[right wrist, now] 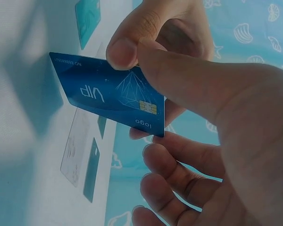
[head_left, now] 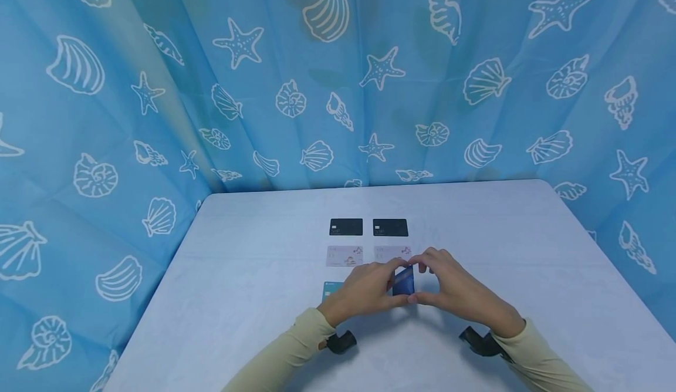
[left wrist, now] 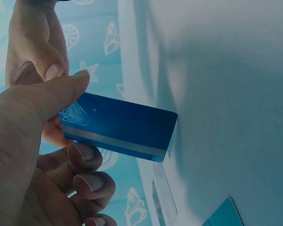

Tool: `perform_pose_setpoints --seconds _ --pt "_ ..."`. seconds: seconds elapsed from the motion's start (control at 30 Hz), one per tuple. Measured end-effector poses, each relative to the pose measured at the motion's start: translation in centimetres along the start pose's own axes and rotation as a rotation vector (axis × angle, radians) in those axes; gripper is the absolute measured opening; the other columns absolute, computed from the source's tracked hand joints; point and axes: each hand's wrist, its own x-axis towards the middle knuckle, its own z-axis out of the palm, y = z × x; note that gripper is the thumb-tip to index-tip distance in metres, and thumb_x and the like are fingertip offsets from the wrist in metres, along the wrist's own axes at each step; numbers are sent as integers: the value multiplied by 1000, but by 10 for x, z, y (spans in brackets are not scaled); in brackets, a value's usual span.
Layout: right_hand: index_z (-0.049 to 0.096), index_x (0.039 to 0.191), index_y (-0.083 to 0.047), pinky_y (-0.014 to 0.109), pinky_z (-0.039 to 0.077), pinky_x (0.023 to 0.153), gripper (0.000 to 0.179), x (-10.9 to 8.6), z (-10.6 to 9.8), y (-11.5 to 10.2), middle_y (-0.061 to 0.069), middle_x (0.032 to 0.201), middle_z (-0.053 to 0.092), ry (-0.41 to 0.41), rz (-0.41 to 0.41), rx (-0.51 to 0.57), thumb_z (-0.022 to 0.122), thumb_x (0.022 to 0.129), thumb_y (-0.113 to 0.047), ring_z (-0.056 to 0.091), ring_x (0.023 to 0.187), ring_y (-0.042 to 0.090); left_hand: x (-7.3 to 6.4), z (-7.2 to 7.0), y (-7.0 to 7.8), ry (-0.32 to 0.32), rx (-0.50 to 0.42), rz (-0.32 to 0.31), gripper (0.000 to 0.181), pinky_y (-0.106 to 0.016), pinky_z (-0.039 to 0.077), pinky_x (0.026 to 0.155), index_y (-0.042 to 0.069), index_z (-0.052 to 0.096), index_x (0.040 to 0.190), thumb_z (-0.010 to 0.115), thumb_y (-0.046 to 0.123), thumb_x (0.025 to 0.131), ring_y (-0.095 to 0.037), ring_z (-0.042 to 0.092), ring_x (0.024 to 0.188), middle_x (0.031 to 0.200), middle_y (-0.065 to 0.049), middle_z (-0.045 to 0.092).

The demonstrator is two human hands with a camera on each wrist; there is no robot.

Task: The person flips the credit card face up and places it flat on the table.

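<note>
Above the white table, both hands hold one blue bank-type card [head_left: 404, 283] between them. My left hand [head_left: 364, 288] pinches it by opposite edges, thumb on one side and index finger on the other. My right hand [head_left: 456, 286] grips its end with thumb and index finger, the other fingers loosely bent. In the right wrist view the card [right wrist: 99, 87] shows VIP lettering, a gold chip and a line drawing. A grey stripe crosses its other face in the left wrist view [left wrist: 122, 125]. A teal card [head_left: 330, 288] lies by the left hand, partly hidden by it.
Beyond the hands, two black cards [head_left: 345, 227] lie side by side in a row. Nearer are two pale pink cards [head_left: 345, 256], the right one partly covered by fingers. A blue shell-print curtain [head_left: 327, 87] hangs behind the table [head_left: 253, 251].
</note>
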Motion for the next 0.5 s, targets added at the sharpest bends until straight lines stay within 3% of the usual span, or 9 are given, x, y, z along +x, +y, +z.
perform_pose_setpoints --seconds 0.23,0.5 --pt "62 135 -14 40 51 85 68 0 0 3 3 112 61 -9 8 -7 87 80 -46 49 105 20 0 -2 1 6 -8 4 67 -14 40 58 21 53 146 74 54 91 -2 51 68 84 5 66" --pt "59 139 -11 35 48 82 74 -1 0 6 3 113 60 -50 20 25 90 78 -38 51 106 24 -1 -5 1 18 -8 22 67 -15 34 52 22 54 144 74 57 90 0 45 61 75 10 57"
